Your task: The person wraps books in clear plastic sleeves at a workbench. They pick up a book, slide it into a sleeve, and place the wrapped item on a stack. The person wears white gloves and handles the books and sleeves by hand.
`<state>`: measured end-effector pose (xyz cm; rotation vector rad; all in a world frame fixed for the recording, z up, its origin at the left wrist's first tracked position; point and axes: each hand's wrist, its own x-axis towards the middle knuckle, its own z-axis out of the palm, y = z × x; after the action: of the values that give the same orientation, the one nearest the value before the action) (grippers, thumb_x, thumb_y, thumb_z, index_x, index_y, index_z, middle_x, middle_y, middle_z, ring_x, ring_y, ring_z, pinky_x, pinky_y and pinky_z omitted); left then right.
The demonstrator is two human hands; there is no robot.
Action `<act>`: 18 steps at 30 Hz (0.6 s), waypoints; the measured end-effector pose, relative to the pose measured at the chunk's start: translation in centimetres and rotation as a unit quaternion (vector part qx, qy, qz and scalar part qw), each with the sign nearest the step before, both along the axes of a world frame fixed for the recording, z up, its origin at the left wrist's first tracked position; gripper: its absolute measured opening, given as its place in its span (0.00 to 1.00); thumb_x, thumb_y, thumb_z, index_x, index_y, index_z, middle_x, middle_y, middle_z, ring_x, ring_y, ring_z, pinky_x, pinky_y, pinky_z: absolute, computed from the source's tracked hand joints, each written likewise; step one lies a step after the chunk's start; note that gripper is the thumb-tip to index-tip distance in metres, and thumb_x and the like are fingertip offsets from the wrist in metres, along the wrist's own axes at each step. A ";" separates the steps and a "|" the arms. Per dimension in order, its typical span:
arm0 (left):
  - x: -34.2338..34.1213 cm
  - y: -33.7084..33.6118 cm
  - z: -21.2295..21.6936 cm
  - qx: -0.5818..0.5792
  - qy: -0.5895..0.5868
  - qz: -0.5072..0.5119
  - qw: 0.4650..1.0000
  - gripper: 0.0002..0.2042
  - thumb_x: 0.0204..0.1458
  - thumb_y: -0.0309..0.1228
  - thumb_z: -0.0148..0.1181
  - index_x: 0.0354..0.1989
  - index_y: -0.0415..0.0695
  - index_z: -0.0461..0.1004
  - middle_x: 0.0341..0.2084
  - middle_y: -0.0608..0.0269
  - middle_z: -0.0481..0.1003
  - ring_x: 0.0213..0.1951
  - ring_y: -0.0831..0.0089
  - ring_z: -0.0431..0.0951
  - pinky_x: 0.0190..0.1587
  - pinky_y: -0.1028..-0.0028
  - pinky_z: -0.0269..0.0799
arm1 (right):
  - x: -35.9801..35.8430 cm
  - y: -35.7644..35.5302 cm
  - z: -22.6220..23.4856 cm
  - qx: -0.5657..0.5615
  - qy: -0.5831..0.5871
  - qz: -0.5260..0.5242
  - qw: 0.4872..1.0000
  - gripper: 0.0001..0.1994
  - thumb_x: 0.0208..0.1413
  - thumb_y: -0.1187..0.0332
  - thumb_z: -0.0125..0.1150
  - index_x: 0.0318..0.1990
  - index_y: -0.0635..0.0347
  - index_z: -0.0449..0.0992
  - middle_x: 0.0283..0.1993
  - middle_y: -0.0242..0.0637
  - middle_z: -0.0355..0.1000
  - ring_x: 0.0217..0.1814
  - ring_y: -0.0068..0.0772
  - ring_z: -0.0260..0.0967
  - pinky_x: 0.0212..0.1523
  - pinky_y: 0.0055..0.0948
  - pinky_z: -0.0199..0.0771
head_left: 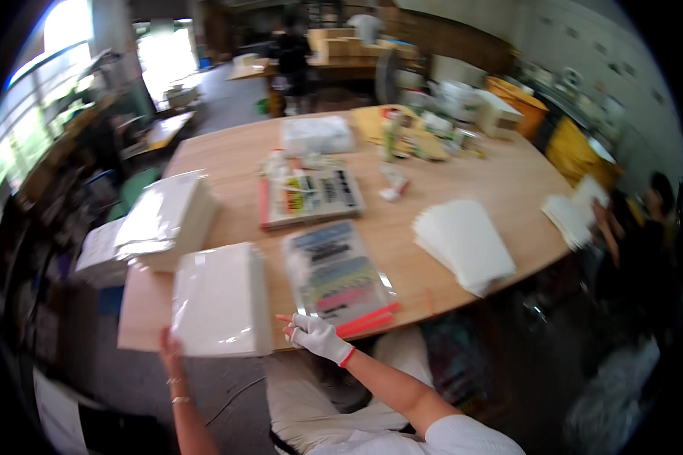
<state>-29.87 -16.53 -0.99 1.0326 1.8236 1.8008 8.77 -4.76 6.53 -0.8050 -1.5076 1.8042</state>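
My left hand (170, 350) is bare, its fingers stretched along the left side of a thick stack of white sheets in clear, shiny wrapping (216, 299). The stack lies at the table's near edge. My right hand (320, 338) wears a white glove with bare fingertips and a red cuff. It hovers near the stack's lower right corner, fingertips apart and pointing left, with nothing visible between them. Just beyond that hand lies a pile of clear printed plastic bags (334, 273) with red edges (368, 320).
Taller wrapped white stacks (163, 216) stand at the left. Farther back lie a printed bundle (315, 196) and a white pack (317, 136). Fanned white sheets (466, 246) lie at right. Cans and a white box (497, 114) crowd the far right. A person (622, 235) sits at the right edge.
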 end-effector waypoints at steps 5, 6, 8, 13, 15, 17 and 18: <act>5.3 -2.4 6.7 0.086 0.144 0.194 0.966 0.20 0.54 0.35 0.45 0.53 0.37 0.58 0.48 0.57 0.64 0.48 0.70 0.64 0.50 0.73 0.60 | 19.8 1.4 2.2 0.455 -0.358 -0.228 0.783 0.05 0.45 0.70 0.55 0.30 0.60 0.72 0.27 0.44 0.68 0.31 0.44 0.67 0.32 0.36 0.67; 7.5 -2.7 8.4 0.098 0.157 0.185 0.965 0.19 0.54 0.35 0.45 0.51 0.37 0.59 0.45 0.56 0.65 0.45 0.70 0.66 0.47 0.73 0.61 | 23.7 1.7 2.4 0.443 -0.428 -0.293 0.731 0.04 0.43 0.70 0.57 0.28 0.60 0.72 0.24 0.41 0.65 0.28 0.43 0.65 0.33 0.38 0.66; 12.5 -2.1 9.8 0.131 0.122 0.075 0.981 0.16 0.54 0.34 0.45 0.46 0.37 0.62 0.40 0.57 0.68 0.38 0.71 0.69 0.42 0.75 0.64 | 29.4 2.4 3.3 0.485 -0.541 -0.333 0.601 0.08 0.39 0.70 0.59 0.29 0.57 0.68 0.29 0.40 0.64 0.34 0.43 0.63 0.33 0.39 0.65; 25.9 3.1 11.5 0.047 0.089 -0.318 0.943 0.08 0.50 0.29 0.51 0.33 0.36 0.70 0.27 0.56 0.73 0.29 0.70 0.74 0.30 0.75 0.70 | 35.2 4.5 2.8 0.297 -0.599 -0.326 0.669 0.19 0.41 0.64 0.60 0.42 0.61 0.69 0.29 0.43 0.70 0.31 0.43 0.69 0.32 0.37 0.68; 29.0 5.9 12.2 -0.076 0.152 -0.403 0.899 0.08 0.48 0.28 0.53 0.34 0.36 0.70 0.31 0.52 0.73 0.34 0.66 0.75 0.33 0.72 0.70 | 34.9 4.4 4.2 0.212 -0.583 -0.315 0.719 0.20 0.43 0.64 0.60 0.44 0.63 0.68 0.28 0.44 0.71 0.30 0.43 0.69 0.31 0.37 0.68; 31.1 8.8 10.5 -0.095 0.240 -0.412 0.874 0.10 0.47 0.27 0.54 0.38 0.37 0.69 0.38 0.47 0.70 0.40 0.60 0.73 0.40 0.68 0.69 | 34.6 4.5 4.3 0.222 -0.541 -0.366 0.724 0.16 0.45 0.65 0.58 0.42 0.62 0.69 0.26 0.41 0.71 0.28 0.39 0.70 0.31 0.33 0.68; 31.8 10.0 9.0 -0.069 0.319 -0.381 0.865 0.11 0.48 0.28 0.54 0.40 0.38 0.69 0.42 0.46 0.69 0.42 0.56 0.71 0.43 0.66 0.67 | 34.4 4.7 3.9 0.226 -0.519 -0.389 0.727 0.14 0.46 0.66 0.57 0.41 0.62 0.69 0.25 0.40 0.70 0.27 0.37 0.70 0.31 0.31 0.67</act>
<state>1.95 -6.49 7.99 2.0841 1.4483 0.8819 43.13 -0.05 10.46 -1.9634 -1.6715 0.2302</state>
